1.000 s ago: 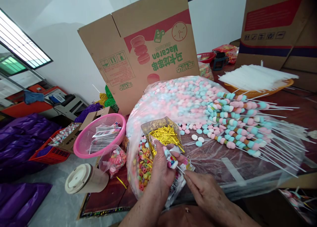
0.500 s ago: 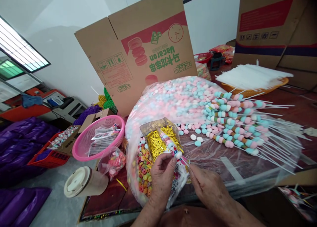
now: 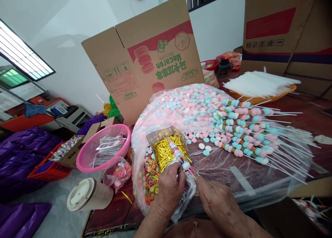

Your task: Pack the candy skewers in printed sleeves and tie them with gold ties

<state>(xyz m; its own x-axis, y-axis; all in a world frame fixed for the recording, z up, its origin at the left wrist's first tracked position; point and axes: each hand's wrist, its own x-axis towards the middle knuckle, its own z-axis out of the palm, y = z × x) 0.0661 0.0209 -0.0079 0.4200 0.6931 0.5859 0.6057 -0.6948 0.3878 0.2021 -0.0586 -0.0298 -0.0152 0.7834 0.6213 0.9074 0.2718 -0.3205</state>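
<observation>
A wrapped candy skewer [image 3: 178,155] lies slanted over a bag of gold twist ties [image 3: 163,151]. My left hand [image 3: 171,184] is closed at the lower end of its wrapper; whatever its fingertips pinch is too small to make out. Closed round the skewer's white stick, my right hand [image 3: 216,196] is just to the right. Beneath both hands lies a printed clear wrapper [image 3: 185,196]. Ring-shaped candies [image 3: 150,182] show left of my left hand. Unwrapped candy skewers [image 3: 243,134] are piled to the right, beside a large bag of pink and blue candies [image 3: 181,104].
A pink basket [image 3: 81,155] of wrapped skewers and a lidded cup [image 3: 100,194] are at the left. An open cardboard box [image 3: 116,58] stands behind the candies. White sticks [image 3: 259,84] fill an orange basket [image 3: 287,91] at the back right.
The view has tilted up slightly, showing a wall clock. The fingers of my left hand have curled in more tightly by the wrapper's end. My right hand keeps its hold on the stick.
</observation>
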